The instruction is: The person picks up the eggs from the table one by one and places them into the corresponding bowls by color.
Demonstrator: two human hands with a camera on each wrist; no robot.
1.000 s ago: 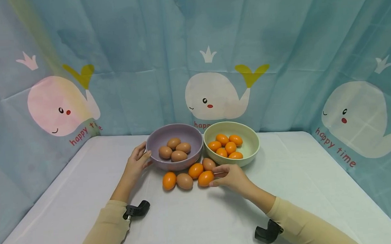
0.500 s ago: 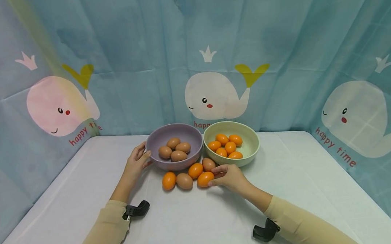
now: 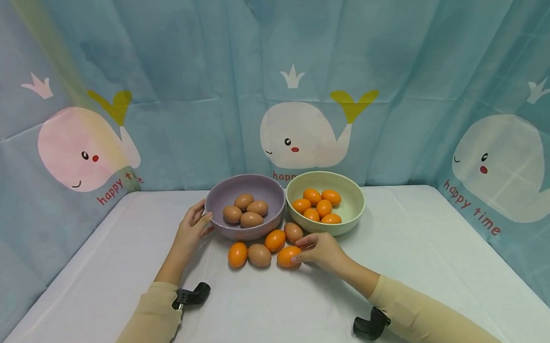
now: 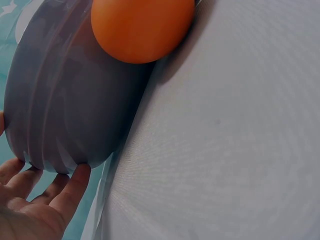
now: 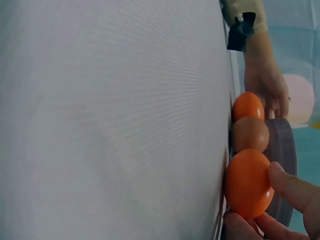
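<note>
My right hand (image 3: 324,252) pinches an orange egg (image 5: 248,184) between thumb and fingers, low over the white cloth. Fingertips of my left hand (image 3: 191,230) rest against the outer wall of the purple bowl (image 4: 75,110), near its left side. Inside that bowl lie several brown eggs (image 3: 251,219). Touching it on the right is a pale green bowl (image 3: 352,204) with several orange eggs (image 3: 324,208). In front of the bowls lie two brown eggs, one (image 3: 259,255) in the front row and one (image 3: 293,232) behind, plus two loose orange eggs (image 3: 237,255) (image 3: 275,240).
A white cloth (image 3: 253,310) covers the table. Close behind the bowls hangs a blue curtain (image 3: 216,92) printed with whales. Each wrist carries a black camera mount, seen below the left hand (image 3: 194,295) and at the right sleeve (image 3: 373,325).
My right hand has shifted slightly left and toward me, closing thumb and fingers on the orange egg, which has tilted and moved a little nearer. The left hand and both bowls stay put.
</note>
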